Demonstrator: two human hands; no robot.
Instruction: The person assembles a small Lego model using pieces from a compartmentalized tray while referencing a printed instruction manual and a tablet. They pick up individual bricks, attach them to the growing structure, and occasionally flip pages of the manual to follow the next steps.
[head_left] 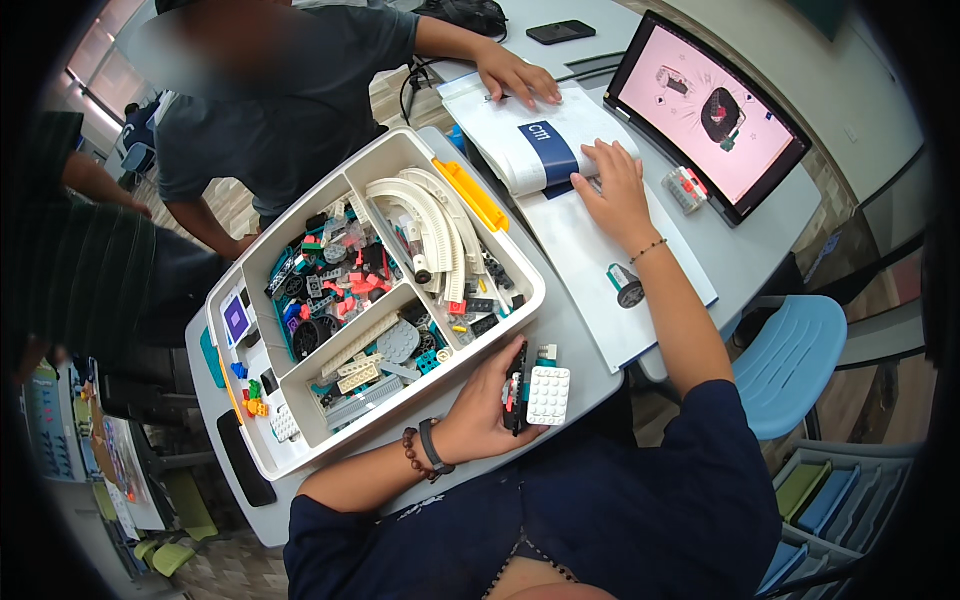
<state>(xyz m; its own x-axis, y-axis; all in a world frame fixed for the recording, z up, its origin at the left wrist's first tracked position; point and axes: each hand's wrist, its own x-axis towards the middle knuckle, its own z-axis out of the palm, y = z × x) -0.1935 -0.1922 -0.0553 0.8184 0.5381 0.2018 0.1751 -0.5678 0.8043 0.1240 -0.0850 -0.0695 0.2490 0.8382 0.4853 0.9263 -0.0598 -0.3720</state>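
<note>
My left hand (478, 412) is wrapped round a small building-brick model (548, 394), just beyond the near edge of the table. The model has a white studded plate on one side, and black and teal parts. My right hand (615, 195) lies with its fingers spread on an open instruction booklet (650, 290), by a page that curls up at its dark blue band. Farther off, a co-worker's hand (515, 75) rests flat on the top of the same booklet.
A white sorting tray (530, 285) of loose bricks and curved white track pieces (440, 215) fills the table's left. Beyond the booklet stand a screen (710, 110) and a small grey-and-red block (686, 188). A phone (561, 32) lies behind; a blue chair (790, 365) stands right.
</note>
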